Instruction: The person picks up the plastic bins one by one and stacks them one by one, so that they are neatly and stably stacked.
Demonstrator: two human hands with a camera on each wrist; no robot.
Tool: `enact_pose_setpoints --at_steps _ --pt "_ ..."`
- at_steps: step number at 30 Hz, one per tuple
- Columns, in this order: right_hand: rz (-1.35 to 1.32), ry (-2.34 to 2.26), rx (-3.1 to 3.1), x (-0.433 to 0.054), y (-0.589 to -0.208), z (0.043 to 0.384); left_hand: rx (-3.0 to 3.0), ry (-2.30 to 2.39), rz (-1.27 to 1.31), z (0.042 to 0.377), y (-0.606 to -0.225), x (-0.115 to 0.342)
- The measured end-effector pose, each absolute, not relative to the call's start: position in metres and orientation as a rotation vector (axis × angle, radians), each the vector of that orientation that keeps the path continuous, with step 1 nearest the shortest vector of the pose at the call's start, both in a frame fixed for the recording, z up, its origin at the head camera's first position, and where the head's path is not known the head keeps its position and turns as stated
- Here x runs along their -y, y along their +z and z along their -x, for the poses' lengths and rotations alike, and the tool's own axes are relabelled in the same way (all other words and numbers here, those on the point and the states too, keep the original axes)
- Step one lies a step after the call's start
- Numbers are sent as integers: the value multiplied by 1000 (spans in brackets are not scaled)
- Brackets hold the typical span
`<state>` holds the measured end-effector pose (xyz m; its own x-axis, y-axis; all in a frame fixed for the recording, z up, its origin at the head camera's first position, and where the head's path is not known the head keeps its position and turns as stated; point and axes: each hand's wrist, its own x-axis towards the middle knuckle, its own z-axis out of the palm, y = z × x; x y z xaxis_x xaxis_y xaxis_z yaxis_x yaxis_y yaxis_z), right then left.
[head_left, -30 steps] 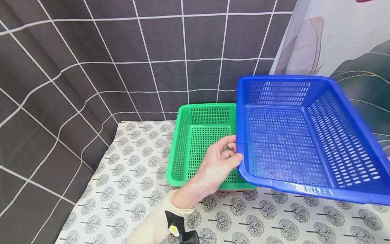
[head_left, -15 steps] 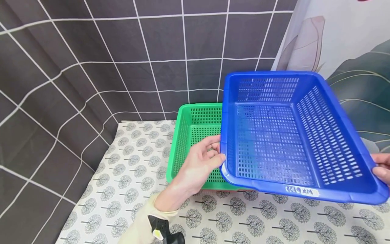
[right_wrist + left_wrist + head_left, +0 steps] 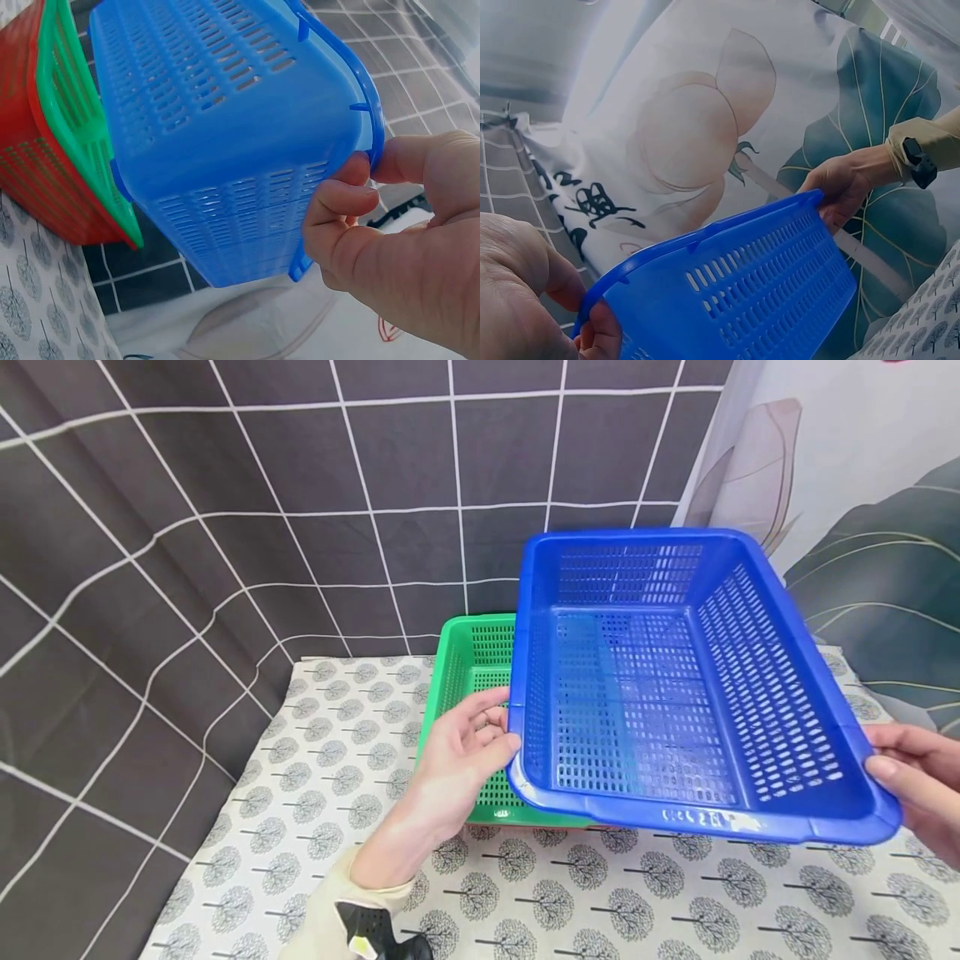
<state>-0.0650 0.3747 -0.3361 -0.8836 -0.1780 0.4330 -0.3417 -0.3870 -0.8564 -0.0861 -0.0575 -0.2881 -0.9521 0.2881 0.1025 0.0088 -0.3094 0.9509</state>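
A blue plastic basket (image 3: pixel 660 693) with slotted walls hangs in the air, tilted, its open side facing the head camera. My left hand (image 3: pixel 457 760) grips its left rim, thumb on top and fingers beneath. On the opposite side my right hand (image 3: pixel 918 777) pinches the right rim; the right wrist view shows those fingers curled under the edge. Below and behind the blue basket stands a green basket (image 3: pixel 480 814), partly covered by it. In the right wrist view the green basket sits inside a red basket (image 3: pixel 45 165), which the head view shows only as a thin strip.
A tablecloth with tree prints (image 3: pixel 330 760) covers the table. Dark gridded fabric (image 3: pixel 360 460) hangs at the back and left. On the right hangs a pale cloth with a large leaf and flower print (image 3: pixel 885 543).
Both hands have carried the blue basket leftward, so it covers more of the green basket. My right hand has come into the head view. The green basket stays put.
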Motion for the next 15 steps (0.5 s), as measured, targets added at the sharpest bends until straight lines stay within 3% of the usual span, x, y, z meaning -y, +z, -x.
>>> enact_pose_setpoints --at_steps 15 --pt "-781 2490 1796 -333 -318 68 -1821 2349 -303 86 -289 91"
